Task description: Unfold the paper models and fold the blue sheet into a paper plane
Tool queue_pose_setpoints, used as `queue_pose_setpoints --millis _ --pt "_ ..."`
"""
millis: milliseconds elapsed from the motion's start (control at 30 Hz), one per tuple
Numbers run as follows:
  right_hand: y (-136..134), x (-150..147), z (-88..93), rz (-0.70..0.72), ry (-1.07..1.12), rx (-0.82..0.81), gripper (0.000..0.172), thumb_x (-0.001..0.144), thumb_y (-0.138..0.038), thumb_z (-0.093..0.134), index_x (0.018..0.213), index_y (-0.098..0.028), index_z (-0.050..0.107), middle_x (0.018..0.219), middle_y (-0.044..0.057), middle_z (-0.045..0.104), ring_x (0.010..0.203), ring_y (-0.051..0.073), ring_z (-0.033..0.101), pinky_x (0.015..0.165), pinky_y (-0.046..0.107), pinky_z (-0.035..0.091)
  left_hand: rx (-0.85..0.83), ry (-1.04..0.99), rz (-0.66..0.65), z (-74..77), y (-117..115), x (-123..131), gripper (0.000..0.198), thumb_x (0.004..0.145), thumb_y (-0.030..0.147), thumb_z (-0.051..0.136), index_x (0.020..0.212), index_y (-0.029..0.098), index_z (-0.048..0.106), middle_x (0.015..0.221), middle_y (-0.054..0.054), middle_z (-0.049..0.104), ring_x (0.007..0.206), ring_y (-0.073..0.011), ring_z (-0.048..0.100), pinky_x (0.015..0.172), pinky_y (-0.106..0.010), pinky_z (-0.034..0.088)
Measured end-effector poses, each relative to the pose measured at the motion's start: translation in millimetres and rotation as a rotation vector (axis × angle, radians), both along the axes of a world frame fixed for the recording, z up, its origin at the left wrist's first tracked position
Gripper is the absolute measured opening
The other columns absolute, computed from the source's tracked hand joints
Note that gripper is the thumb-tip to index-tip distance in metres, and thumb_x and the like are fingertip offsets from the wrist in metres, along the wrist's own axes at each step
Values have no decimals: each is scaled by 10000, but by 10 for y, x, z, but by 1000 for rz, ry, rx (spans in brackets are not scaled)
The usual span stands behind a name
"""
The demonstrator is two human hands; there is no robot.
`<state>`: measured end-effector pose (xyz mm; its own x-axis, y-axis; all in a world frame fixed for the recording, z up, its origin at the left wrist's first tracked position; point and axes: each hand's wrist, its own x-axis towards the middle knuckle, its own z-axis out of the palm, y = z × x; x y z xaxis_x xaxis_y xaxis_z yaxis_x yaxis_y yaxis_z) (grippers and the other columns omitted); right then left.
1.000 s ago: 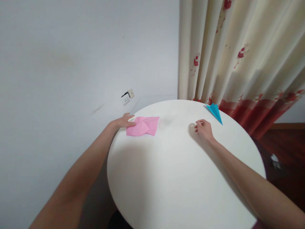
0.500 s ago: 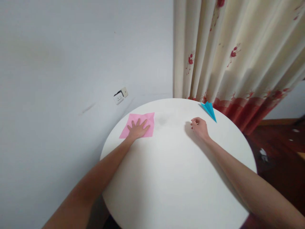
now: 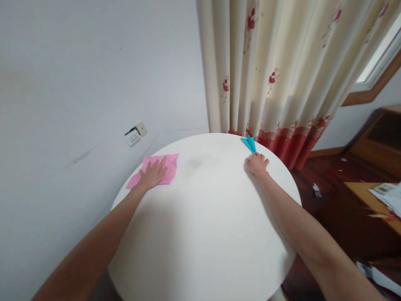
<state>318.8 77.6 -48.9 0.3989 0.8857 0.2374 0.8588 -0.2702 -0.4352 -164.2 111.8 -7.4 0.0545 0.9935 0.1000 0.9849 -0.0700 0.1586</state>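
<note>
My left hand (image 3: 152,174) lies flat with its fingers spread on a creased sheet of pink paper (image 3: 171,166) at the left side of the round table. On the far right of the tabletop rests a blue paper airplane (image 3: 249,143), its nose toward me. My right hand (image 3: 257,164) is at that nose, palm down, with the fingers apart and slightly bent. The fingers hide the tip of the airplane, and whether they press on it is not clear.
The round white table (image 3: 203,217) stands against a wall with a socket (image 3: 133,137). A cream and red curtain (image 3: 266,83) hangs behind it. To the right, papers (image 3: 388,194) lie on a wooden surface above a dark red floor.
My right hand has moved to the nose of the blue paper airplane, and its curled fingers have spread. The left hand stays on the pink paper. The view has turned right.
</note>
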Motion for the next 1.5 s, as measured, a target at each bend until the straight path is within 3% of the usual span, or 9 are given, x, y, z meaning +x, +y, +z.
queue_pose_setpoints --millis 167,367,500,600,700,833,1033,1367,1500 --pt "-1 -170 70 92 62 110 328 879 -238 506 1099 -105 710 1231 263 618 1159 380 528 997 541 374 507 -249 -74 273 -386 665 574 1003 367 328 1509 102 381 1430 -175 540 1350 -289 468 1168 -439 329" --pt "-199 -672 289 418 183 348 306 839 -121 496 1009 -158 748 1034 133 706 1013 267 618 964 405 454 483 -338 -471 287 -859 1596 459 940 305 560 1387 202 539 1366 -117 595 1308 -277 510 1152 -431 351" --pt "-510 -1038 470 757 560 471 120 858 -263 625 881 -230 737 861 52 704 793 215 629 793 373 505 503 -370 -558 309 -1029 1655 490 861 368 725 1321 244 611 1397 -107 581 1393 -328 428 1198 -501 248" --pt "-685 -1203 591 889 896 442 219 814 -340 724 1004 -238 687 823 10 668 749 178 606 734 333 497 374 -506 -540 366 -1137 1570 164 912 358 653 983 234 733 1007 -69 730 1033 -260 656 1031 -429 443" --pt "-762 -1306 652 851 1185 417 431 755 -386 792 1118 -262 596 708 -58 584 650 140 549 657 295 472 198 -781 -467 360 -1236 1553 156 896 344 651 828 219 715 832 -38 726 806 -204 674 804 -337 530" --pt "-803 -1437 620 766 1304 381 499 716 -414 822 1129 -255 592 687 -65 596 633 131 543 629 285 454 -57 -1114 -409 238 -1298 1623 206 781 369 771 863 196 694 814 -35 714 768 -191 675 724 -312 544" --pt "-877 -1581 495 622 1334 135 416 629 -487 870 881 -204 698 701 -2 668 634 162 580 605 310 463 -30 -1323 -366 78 -1280 1686 323 793 356 767 1006 206 577 769 3 645 711 -144 635 662 -259 503" --pt "-793 -1464 426 500 1432 44 406 580 -494 870 671 -198 608 582 -36 556 545 117 450 515 264 340 133 -1079 -387 -9 -1093 1597 179 918 293 582 1057 201 645 970 -49 629 917 -188 617 818 -298 510" --pt "-777 -1465 392 449 1491 27 407 560 -447 875 686 -201 575 593 -27 593 563 127 492 545 268 377 251 -803 -461 -70 -1121 1597 305 961 334 552 1210 202 668 1212 -98 624 1165 -234 600 1052 -365 457"
